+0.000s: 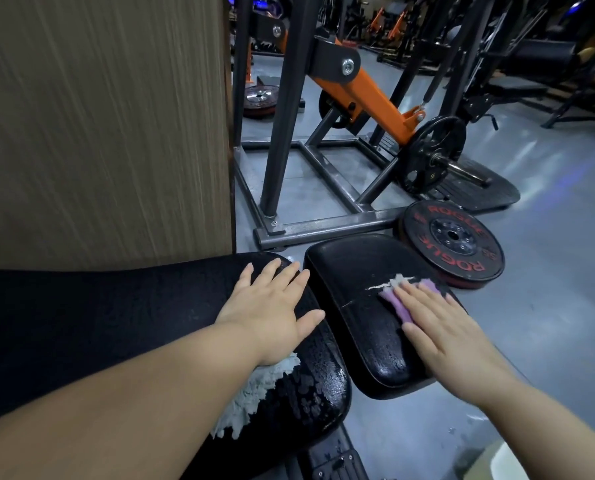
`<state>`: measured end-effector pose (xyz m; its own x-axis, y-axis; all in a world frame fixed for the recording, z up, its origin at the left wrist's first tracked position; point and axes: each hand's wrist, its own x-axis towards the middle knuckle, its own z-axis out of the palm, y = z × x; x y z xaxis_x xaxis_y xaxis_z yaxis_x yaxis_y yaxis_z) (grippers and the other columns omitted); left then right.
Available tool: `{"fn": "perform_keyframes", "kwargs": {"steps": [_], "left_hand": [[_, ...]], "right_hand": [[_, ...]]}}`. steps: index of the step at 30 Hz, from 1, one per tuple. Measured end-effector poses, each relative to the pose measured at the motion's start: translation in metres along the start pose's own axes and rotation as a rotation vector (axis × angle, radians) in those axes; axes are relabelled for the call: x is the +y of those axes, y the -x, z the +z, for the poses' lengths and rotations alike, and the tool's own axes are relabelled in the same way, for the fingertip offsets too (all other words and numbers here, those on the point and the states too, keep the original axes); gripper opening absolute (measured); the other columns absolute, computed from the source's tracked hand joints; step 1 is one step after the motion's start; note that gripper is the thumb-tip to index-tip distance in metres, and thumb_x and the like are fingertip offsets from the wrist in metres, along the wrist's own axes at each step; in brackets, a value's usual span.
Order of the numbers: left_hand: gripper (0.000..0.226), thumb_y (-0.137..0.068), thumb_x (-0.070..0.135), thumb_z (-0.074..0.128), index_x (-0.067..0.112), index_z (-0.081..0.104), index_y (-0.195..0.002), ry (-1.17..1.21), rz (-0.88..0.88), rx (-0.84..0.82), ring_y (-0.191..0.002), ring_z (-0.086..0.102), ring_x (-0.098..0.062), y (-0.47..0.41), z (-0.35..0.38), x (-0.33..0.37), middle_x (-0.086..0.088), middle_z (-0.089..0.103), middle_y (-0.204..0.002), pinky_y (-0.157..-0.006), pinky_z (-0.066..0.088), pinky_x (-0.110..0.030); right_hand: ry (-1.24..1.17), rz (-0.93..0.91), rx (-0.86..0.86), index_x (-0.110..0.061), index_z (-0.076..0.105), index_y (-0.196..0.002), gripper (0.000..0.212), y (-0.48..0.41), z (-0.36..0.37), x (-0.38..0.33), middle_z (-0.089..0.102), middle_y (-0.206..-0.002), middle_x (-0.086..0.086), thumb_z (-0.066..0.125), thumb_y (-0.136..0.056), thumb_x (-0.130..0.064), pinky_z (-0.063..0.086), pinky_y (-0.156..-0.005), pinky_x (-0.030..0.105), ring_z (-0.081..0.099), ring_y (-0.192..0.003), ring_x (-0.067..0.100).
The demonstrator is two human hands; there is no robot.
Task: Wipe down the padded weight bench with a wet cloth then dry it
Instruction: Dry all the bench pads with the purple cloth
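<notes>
A purple cloth lies flat on the smaller black pad of the bench, right of centre in the frame, pinned under the right hand. That grip is spread, fingers straight and apart, the palm pressing down rather than clamping; the cloth shows only beyond the fingertips and along the thumb side, beside a pale tear in the pad's cover. The pad's near end is beaded with water.

To the left, across a narrow gap, the left hand rests palm-down on the long pad, its grip likewise spread and holding nothing between the fingers. A shaggy grey-white cloth lies on this pad under the wrist and forearm, showing at the lower centre of the frame. The cracked surface around it glistens wet.

Behind the smaller pad, a black plate with red lettering lies flat on the grey floor, just beside the pad's far edge. Further up the frame stands a dark steel frame with an orange arm and a loaded plate on its sleeve. A wood-grain panel fills the upper left. More machines crowd the top right in dim light.
</notes>
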<state>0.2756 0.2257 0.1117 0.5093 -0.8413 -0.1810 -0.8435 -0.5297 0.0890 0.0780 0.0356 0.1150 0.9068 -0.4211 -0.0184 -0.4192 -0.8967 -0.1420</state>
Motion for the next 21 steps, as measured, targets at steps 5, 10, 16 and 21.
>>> {"fn": "perform_keyframes", "kwargs": {"steps": [5,10,16,21], "left_hand": [[0.073,-0.094,0.067,0.008,0.028,-0.007,-0.154,-0.009,0.003,-0.011,-0.148,-0.016,-0.017,0.001,0.0,0.001,0.009,-0.011,-0.162,-0.119,-0.007,-0.051],[0.071,-0.095,0.066,0.008,0.03,-0.005,-0.155,-0.022,0.014,-0.009,-0.148,-0.015,-0.02,-0.001,-0.002,0.003,0.008,-0.01,-0.162,-0.119,-0.006,-0.053],[0.069,-0.095,0.066,0.009,0.033,-0.004,-0.154,-0.037,0.011,-0.004,-0.148,-0.015,-0.019,-0.002,-0.002,0.003,0.009,-0.009,-0.162,-0.119,-0.007,-0.052],[0.069,-0.094,0.066,0.008,0.034,-0.003,-0.154,-0.034,0.011,-0.003,-0.148,-0.014,-0.018,-0.002,-0.003,0.004,0.01,-0.009,-0.162,-0.119,-0.007,-0.051]], "right_hand": [[0.0,0.001,0.053,-0.045,0.015,-0.144,0.059,0.003,0.003,0.001,0.008,-0.149,-0.027,0.008,-0.087,-0.059,0.009,-0.118,0.032,0.011,-0.145,0.005],[0.073,0.055,0.001,-0.034,0.01,-0.152,0.055,-0.038,0.0,0.003,0.004,-0.158,-0.017,0.018,-0.1,-0.048,0.002,-0.116,0.029,0.003,-0.146,0.008],[0.053,0.119,-0.006,-0.026,0.016,-0.152,0.052,-0.098,-0.006,-0.006,0.011,-0.16,-0.007,0.027,-0.102,-0.038,0.008,-0.117,0.038,0.009,-0.147,0.016],[0.027,0.144,-0.008,-0.026,0.016,-0.151,0.052,-0.108,-0.008,-0.006,0.011,-0.16,-0.007,0.026,-0.102,-0.039,0.008,-0.117,0.04,0.008,-0.147,0.016]]}}
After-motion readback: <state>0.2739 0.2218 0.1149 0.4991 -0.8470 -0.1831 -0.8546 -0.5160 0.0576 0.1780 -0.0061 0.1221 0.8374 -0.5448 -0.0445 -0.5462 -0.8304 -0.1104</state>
